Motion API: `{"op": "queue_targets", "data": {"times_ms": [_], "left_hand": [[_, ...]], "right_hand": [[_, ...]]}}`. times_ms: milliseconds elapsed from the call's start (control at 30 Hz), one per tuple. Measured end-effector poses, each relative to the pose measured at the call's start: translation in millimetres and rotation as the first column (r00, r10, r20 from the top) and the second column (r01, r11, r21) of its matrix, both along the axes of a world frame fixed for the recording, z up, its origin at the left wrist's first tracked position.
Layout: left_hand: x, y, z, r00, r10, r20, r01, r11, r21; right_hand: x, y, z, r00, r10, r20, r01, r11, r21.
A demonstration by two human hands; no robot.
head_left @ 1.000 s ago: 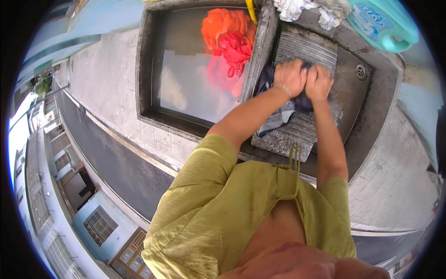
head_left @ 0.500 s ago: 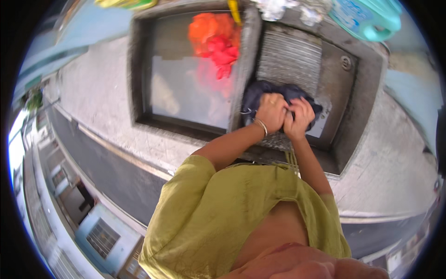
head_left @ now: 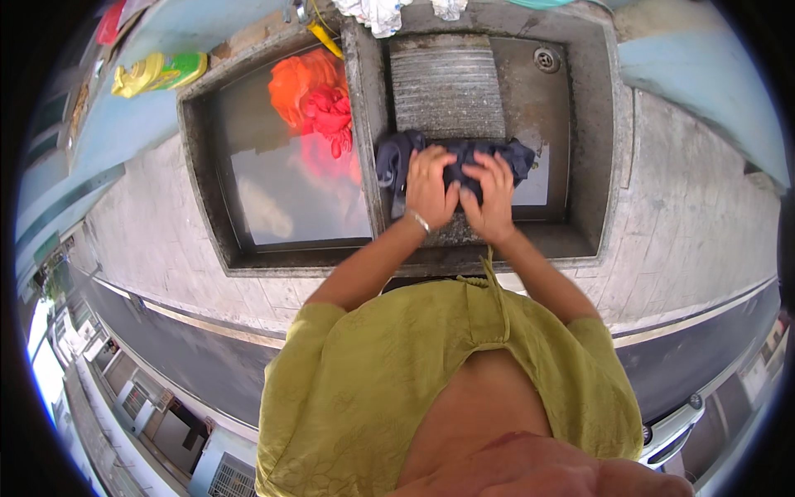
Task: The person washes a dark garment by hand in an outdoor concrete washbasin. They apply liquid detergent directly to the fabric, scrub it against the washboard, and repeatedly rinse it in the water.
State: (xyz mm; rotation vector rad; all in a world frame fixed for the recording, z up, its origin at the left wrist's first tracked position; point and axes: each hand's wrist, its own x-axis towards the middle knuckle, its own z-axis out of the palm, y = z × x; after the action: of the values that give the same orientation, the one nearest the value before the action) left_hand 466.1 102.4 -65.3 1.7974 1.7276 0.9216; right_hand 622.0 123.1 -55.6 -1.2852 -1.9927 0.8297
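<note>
A bunched dark navy garment (head_left: 523, 159) lies across the lower part of a ribbed concrete washboard (head_left: 447, 87) in the right-hand basin. My left hand (head_left: 431, 186) presses on the cloth's left half, its fingers curled over it and the thumb toward the middle. Beside it, my right hand (head_left: 490, 199) bends its fingers over the right half of the same cloth. A small gap separates the two hands, with cloth between them. The garment's underside is hidden against the washboard.
In the water-filled left basin (head_left: 195, 170) float an orange cloth (head_left: 302, 83) and a red cloth (head_left: 329, 116). A concrete divider (head_left: 364, 108) parts the basins. A drain (head_left: 546, 59) sits at the far right. White crumpled cloth (head_left: 373, 15) and a yellow-green bottle (head_left: 161, 73) lie behind.
The view has shifted, moving the basins leftward and levelling them. My hands, earlier close together on the bunched garment, are now farther apart, with the cloth spread wider sideways.
</note>
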Motion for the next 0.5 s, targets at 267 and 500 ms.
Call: {"op": "queue_targets", "data": {"times_ms": [267,500], "left_hand": [[-13,129,-20,0.975,0.014,-0.220,-0.120,0.870,-0.478],[-26,121,-1,0.769,-0.090,-0.632,-0.071,0.972,-0.225]], "right_hand": [[-45,124,-58,0.929,-0.214,0.301,0.240,0.969,-0.053],[-18,121,-3,0.809,-0.140,0.571,0.360,0.886,-0.292]]}}
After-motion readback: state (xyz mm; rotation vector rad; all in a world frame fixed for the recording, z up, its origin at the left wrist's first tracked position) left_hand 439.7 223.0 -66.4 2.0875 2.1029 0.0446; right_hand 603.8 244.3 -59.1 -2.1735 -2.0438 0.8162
